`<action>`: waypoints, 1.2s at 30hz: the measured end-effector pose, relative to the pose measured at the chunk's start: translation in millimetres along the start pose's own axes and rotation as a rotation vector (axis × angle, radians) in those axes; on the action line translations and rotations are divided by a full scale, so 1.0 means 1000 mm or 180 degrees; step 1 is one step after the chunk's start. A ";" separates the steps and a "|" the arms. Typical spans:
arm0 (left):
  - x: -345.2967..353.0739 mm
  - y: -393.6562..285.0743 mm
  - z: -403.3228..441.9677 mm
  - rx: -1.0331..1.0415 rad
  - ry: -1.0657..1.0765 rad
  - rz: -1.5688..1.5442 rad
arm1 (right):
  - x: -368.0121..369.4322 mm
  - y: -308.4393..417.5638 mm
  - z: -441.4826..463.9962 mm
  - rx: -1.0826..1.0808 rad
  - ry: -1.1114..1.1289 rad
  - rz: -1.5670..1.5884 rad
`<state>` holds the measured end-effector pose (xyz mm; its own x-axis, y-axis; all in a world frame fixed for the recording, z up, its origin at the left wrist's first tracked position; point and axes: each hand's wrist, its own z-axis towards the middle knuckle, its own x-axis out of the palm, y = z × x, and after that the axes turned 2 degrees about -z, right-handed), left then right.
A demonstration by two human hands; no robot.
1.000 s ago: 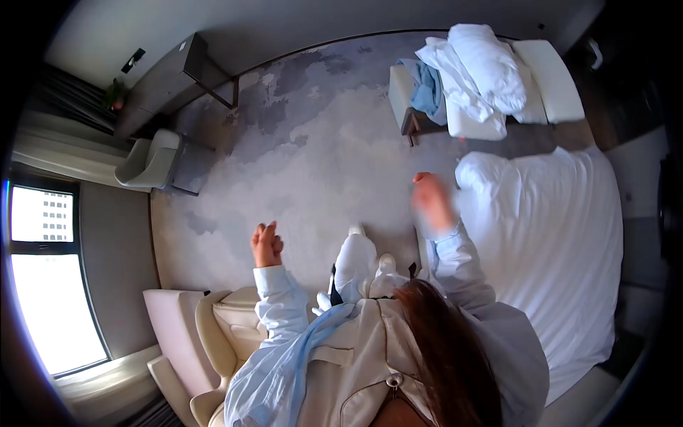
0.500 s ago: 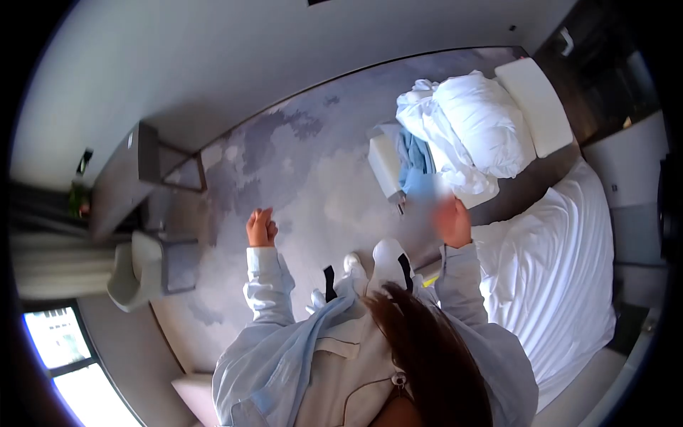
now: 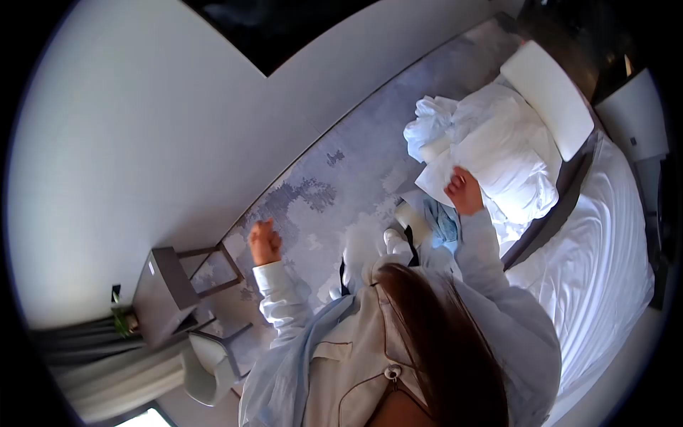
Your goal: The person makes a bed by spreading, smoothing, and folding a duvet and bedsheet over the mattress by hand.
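My left hand (image 3: 265, 243) is raised over the carpet with its fingers curled in and nothing visible in it. My right hand (image 3: 464, 192) is held out ahead, fingers loosely bent and a little apart, with no object seen in it. In the view it overlaps the edge of a heap of white bedding (image 3: 498, 142); I cannot tell whether it touches. Just below that hand lies some bluish folded cloth (image 3: 442, 220), partly hidden by my sleeve and legs.
A white padded bench (image 3: 548, 99) stands beyond the bedding. To the right is a bed with a wrinkled white sheet (image 3: 590, 263). A desk (image 3: 165, 295) and a pale chair (image 3: 206, 366) stand at the left by the wall. Patterned carpet (image 3: 313, 196) lies ahead.
My view has turned and moved forward, bringing the bedding heap and blue cloth closer. A dark panel on the wall has come into view. My right hand has risen in the view.
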<state>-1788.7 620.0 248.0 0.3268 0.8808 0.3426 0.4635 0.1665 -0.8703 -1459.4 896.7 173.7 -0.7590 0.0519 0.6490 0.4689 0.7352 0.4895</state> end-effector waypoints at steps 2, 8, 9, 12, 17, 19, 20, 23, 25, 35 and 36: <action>0.001 -0.012 0.034 0.0067 -0.0271 -0.0030 | 0.043 0.015 0.045 -0.0056 0.0662 -0.0054; 0.074 -0.003 0.212 -0.0488 -0.0190 0.0260 | 0.147 0.052 0.170 -0.0753 0.0815 -0.0942; 0.097 -0.001 0.242 -0.0557 0.0310 0.0225 | 0.150 0.053 0.187 -0.0820 0.0728 -0.0882; 0.195 0.001 0.322 -0.0688 0.0775 0.0296 | 0.139 0.068 0.247 -0.0489 -0.0098 -0.0224; 0.374 0.019 0.434 -0.1314 0.1707 0.1170 | 0.145 0.129 0.293 -0.0855 -0.0540 0.0833; 0.448 0.028 0.461 -0.1445 0.2095 0.1409 | 0.150 0.163 0.295 -0.1577 -0.0432 0.0850; 0.488 0.036 0.473 -0.1567 0.2361 0.1482 | 0.146 0.180 0.296 -0.1733 -0.0680 0.0790; 0.598 0.068 0.501 -0.1737 0.2887 0.1623 | 0.098 0.219 0.319 -0.1905 -0.1634 0.0736; 0.667 0.096 0.517 -0.1556 0.3305 0.1697 | 0.060 0.244 0.348 -0.1724 -0.1833 0.1298; 0.970 0.173 0.558 -0.1914 0.3361 0.1098 | 0.107 0.566 0.546 -0.1946 -0.0835 0.1082; 0.984 0.177 0.568 -0.1911 0.3346 0.1088 | 0.115 0.590 0.551 -0.2067 -0.0679 0.0877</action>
<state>-1852.6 1768.0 230.5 0.8728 0.0150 0.4879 0.4367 -0.4706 -0.7667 -1518.8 1709.2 216.0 -0.6154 0.3559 0.7033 0.7781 0.1316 0.6142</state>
